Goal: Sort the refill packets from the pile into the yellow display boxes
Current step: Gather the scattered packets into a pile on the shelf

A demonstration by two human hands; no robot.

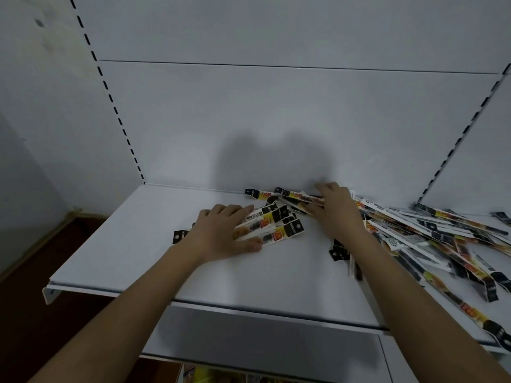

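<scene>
A pile of long refill packets (431, 236), white with black ends and yellow-red labels, sprawls over the right half of the white shelf (143, 244). My left hand (221, 233) lies flat on a small bunch of packets (273, 225) near the shelf's middle, with fingers spread over them and the thumb under their near edge. My right hand (334, 208) rests palm down on the left edge of the big pile, fingers pointing to the back wall. No yellow display box shows on the shelf.
The shelf's back panel (276, 120) rises right behind the packets. Slotted uprights (110, 98) stand at the left and right. The shelf's front lip (249, 305) runs below my forearms. A lower shelf holds something yellow (204, 375) at the bottom edge.
</scene>
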